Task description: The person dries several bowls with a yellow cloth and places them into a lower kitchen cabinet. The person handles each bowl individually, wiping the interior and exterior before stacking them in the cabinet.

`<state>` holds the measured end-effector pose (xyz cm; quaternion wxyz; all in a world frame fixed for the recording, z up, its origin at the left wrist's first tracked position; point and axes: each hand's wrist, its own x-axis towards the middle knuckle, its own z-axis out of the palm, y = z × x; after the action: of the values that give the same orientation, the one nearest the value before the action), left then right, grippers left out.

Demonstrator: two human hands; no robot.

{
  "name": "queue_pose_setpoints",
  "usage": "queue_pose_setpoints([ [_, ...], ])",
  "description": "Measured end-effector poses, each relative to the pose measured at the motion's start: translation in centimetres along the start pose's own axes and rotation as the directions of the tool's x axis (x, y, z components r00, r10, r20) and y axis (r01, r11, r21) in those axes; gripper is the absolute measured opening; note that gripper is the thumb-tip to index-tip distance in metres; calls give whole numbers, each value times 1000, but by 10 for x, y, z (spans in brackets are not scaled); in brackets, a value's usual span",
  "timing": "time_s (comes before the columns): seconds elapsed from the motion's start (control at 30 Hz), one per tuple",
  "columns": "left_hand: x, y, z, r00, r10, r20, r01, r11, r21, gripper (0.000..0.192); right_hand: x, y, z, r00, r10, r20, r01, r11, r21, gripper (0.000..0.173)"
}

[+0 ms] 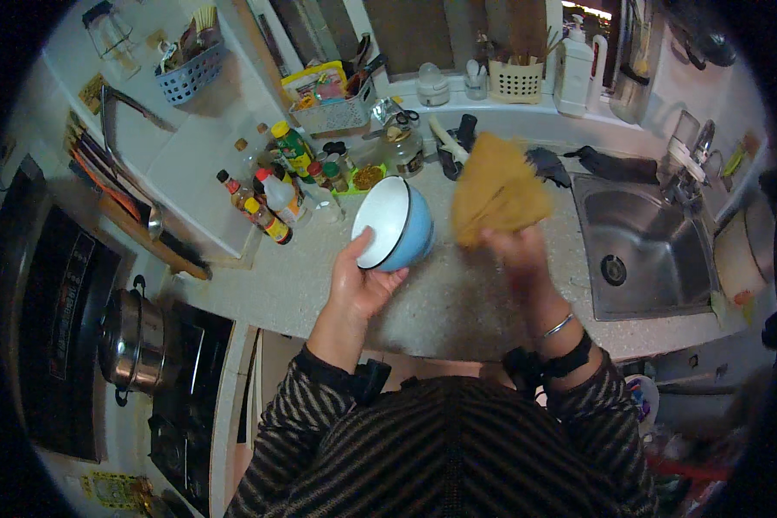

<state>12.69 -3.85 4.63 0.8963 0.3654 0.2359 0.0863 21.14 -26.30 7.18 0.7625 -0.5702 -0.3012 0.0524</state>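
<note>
A blue bowl with a white inside and a dark rim is tilted in my left hand. My thumb lies over the rim on the white inside, and the fingers are under the bowl. To its right, my right hand grips the lower edge of a yellow-brown cloth. The cloth hangs above the countertop, apart from the bowl. My right hand and the cloth's lower edge are blurred.
A steel sink with a faucet is at the right. Sauce bottles, seasoning jars and a glass jar stand at the back left of the countertop. A steel pot sits on the stove at the left.
</note>
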Motion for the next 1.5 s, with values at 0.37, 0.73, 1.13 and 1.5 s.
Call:
queue_pose_setpoints([
  [0.37, 0, -39, 2, 883, -10, 469, 122, 970, -210, 39, 7, -7, 42, 777, -492, 393, 629, 634, -449, 47],
  [0.73, 5, -36, -22, 898, -305, 316, 362, 921, -140, 41, 29, 33, 23, 972, -22, 234, 1, 996, 89, 35],
  [1.13, -3, -38, 16, 995, -101, 20, 79, 872, 483, 45, 20, 38, 33, 977, 119, 177, -194, 844, 501, 38],
  [1.5, 3, -45, 31, 936, 352, 8, -324, 854, 408, 48, 12, 81, 41, 973, 216, 82, -231, 923, 309, 37],
])
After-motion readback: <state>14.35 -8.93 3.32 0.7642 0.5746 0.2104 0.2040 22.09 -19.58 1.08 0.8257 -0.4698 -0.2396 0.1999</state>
